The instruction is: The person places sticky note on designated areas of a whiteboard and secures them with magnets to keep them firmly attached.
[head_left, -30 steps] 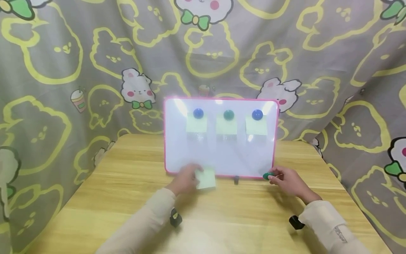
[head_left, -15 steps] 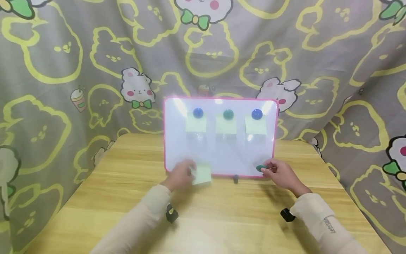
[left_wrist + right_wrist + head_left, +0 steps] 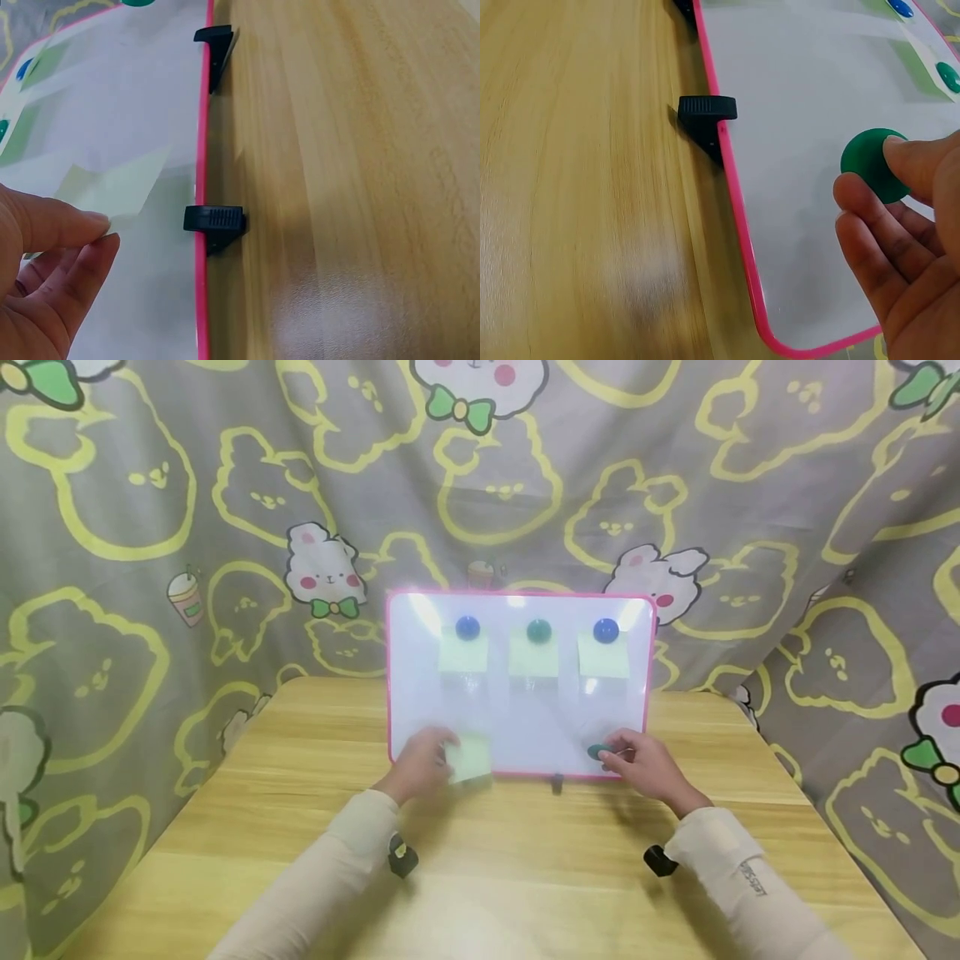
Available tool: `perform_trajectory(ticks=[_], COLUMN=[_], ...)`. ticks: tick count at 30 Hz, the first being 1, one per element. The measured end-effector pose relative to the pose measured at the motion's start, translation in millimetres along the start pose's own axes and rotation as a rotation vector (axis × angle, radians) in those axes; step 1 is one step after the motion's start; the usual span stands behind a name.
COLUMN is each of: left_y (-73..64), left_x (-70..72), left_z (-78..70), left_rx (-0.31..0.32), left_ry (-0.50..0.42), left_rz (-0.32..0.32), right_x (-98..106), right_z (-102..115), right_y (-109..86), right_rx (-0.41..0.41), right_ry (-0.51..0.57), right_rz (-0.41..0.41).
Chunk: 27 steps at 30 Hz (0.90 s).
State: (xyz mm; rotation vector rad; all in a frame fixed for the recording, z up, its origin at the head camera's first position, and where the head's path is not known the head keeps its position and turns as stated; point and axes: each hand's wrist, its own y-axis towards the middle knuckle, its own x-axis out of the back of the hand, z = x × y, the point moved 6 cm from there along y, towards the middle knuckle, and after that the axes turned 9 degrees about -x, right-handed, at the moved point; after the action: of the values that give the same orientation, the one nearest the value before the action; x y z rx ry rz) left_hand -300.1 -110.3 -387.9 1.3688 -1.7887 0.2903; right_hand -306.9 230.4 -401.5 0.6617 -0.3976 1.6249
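Note:
My left hand (image 3: 420,764) pinches a pale green sticky note (image 3: 112,184) by one edge between thumb and fingertips, in front of the lower left of a pink-framed whiteboard (image 3: 525,727). A round green magnet (image 3: 871,161) is pinched between the thumb and fingers of my right hand (image 3: 648,767), before the board's lower right. Along the board's upper part hang three more pale notes, each under a round magnet: a blue magnet (image 3: 467,627) at left, a green magnet (image 3: 538,631) in the middle and another blue magnet (image 3: 606,631) at right.
Black clips (image 3: 216,218) (image 3: 707,107) hold the board's bottom edge on the wooden table (image 3: 510,877). Behind the table hangs a grey curtain (image 3: 247,510) with yellow outlines and rabbit prints. A black device (image 3: 402,856) sits at each wrist.
Both hands have moved left and slightly up, the left carrying the sticky note and the right carrying the green magnet closer over the board. The notes on the board have stayed put.

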Motion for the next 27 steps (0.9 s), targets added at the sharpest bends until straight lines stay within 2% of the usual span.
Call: perform_trajectory(ticks=[6, 12, 18, 27], left_y=[0.4, 0.9, 2.6, 8.2], left_x=[3.1, 5.4, 7.1, 10.4], left_z=[-3.1, -4.0, -0.2, 8.7], left_rx=[-0.004, 0.018, 0.049, 0.055], left_ry=[-0.023, -0.038, -0.036, -0.039], left_rz=[-0.009, -0.012, -0.025, -0.035], right_x=[-3, -5, -8, -10], right_z=[9, 12, 18, 23], right_y=[3.4, 9.5, 15.4, 20.0], right_rx=[0.037, 0.015, 0.015, 0.029], right_ry=[0.0, 0.013, 0.037, 0.015], right_rz=[-0.014, -0.019, -0.017, -0.045])
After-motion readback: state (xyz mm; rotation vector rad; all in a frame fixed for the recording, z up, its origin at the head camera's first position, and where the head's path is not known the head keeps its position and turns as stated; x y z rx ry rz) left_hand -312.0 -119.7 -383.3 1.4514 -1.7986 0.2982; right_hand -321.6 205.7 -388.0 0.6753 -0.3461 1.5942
